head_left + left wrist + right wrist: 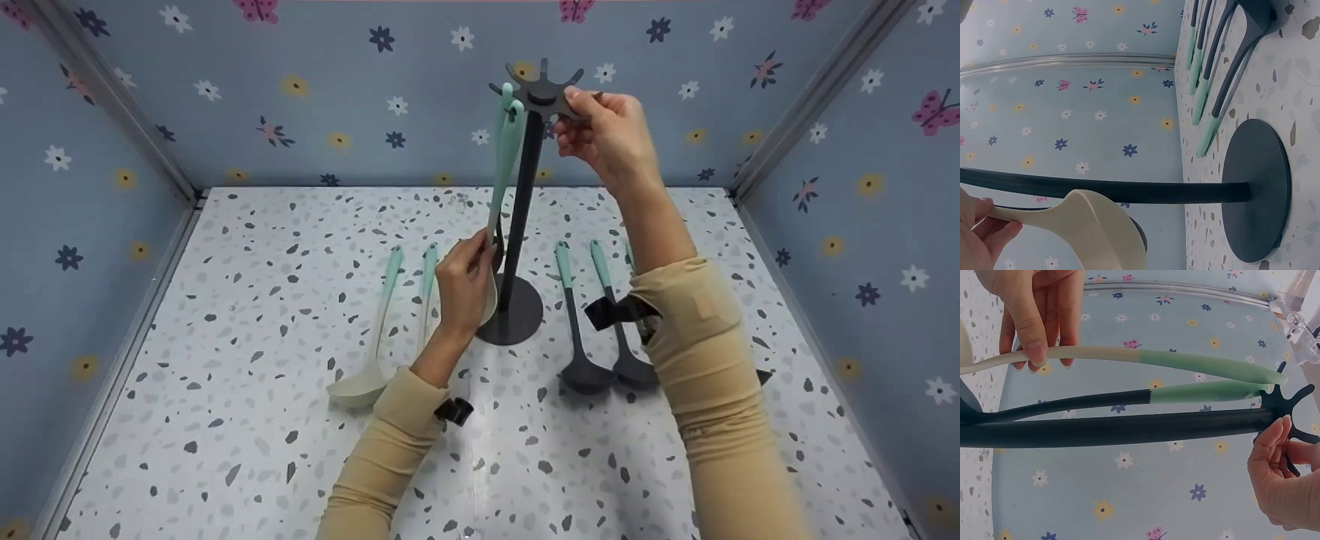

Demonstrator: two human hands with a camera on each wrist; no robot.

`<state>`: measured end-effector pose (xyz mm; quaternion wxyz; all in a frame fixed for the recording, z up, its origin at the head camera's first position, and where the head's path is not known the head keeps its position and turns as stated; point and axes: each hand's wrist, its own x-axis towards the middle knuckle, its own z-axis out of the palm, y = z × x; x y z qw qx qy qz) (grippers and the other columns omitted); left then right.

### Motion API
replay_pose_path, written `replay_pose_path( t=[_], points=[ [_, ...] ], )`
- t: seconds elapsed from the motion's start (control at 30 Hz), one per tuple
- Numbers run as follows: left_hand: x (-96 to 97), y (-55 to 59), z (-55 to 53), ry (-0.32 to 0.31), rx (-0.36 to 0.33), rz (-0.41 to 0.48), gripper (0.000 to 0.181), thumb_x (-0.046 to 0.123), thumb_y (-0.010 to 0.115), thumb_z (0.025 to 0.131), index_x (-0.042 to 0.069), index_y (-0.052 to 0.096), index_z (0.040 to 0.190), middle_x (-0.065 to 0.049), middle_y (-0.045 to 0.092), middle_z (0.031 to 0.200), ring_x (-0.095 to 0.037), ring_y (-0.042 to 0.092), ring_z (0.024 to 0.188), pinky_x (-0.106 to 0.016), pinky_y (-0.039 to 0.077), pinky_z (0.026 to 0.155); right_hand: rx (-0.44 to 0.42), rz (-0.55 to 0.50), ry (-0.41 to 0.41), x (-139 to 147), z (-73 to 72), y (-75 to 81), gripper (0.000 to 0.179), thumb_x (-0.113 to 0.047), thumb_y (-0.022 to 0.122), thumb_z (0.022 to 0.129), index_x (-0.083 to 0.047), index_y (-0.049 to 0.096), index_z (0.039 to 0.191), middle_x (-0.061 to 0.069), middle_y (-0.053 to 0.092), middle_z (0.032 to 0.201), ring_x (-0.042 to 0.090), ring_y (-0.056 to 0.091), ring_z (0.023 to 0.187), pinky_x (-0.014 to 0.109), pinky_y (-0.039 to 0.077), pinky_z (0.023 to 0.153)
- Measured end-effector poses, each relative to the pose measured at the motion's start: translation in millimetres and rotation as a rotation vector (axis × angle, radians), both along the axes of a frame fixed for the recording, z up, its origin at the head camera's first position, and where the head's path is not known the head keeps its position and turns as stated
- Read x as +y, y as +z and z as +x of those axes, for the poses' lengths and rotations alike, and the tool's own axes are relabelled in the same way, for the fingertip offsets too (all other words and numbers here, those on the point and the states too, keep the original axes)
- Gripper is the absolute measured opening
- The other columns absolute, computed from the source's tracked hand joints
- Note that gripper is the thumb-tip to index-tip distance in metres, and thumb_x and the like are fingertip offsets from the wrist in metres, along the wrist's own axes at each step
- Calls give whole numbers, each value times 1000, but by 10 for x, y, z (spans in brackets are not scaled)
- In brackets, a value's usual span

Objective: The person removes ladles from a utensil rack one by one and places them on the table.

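Note:
A black utensil stand (541,94) with a ring of hooks on a tall pole rises from its round base (1256,191). My left hand (463,281) pinches the pale shaft of a cream ladle (1095,230) with a mint handle, held upright beside the pole. The tip of this ladle's handle is right at a hook. Another utensil with a dark shaft and mint handle (1196,392) hangs from the stand between the cream ladle and the pole. My right hand (611,139) pinches a hook on the opposite side of the stand's top.
On the speckled table (225,450), a cream ladle (364,384) and another mint-handled utensil (429,274) lie left of the stand. Dark ladles (587,373) lie to the right, partly covered by my right arm. Flowered panels (300,112) enclose the back and sides.

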<state>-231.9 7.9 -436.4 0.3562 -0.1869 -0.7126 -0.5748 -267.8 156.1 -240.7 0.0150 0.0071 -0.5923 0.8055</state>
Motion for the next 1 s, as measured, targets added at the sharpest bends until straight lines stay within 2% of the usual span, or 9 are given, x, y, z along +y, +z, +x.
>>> replay_pose_path(
  t=[0.3,0.67,0.8,1.0],
  points=[
    [-6,38,16,-13,-14,19,22,0,58,84,-9,60,104,-17,61,86,-23,63,76,-24,52,67,16,8,9,2,7,-8,17,-9,54,88,8,55,85,14,54,61,19,48,49,25,45,47],
    [-72,82,57,-17,58,46,22,-2,57,84,-10,60,104,-17,60,85,-22,63,75,-22,51,68,18,20,-4,3,11,-6,17,-9,55,88,7,55,82,14,54,62,18,48,49,24,46,47],
    [-140,117,80,15,63,35,22,-1,58,83,-10,60,104,-16,60,85,-22,62,78,-24,52,67,25,35,-7,8,9,-11,18,-10,54,88,7,55,82,14,54,62,19,48,49,24,47,48],
    [-271,148,101,63,63,0,22,-5,59,81,-10,61,102,-15,60,83,-22,61,77,-27,53,65,-8,12,-12,18,2,-4,19,-10,55,88,8,56,84,14,52,61,20,47,49,25,47,48]
  ],
)
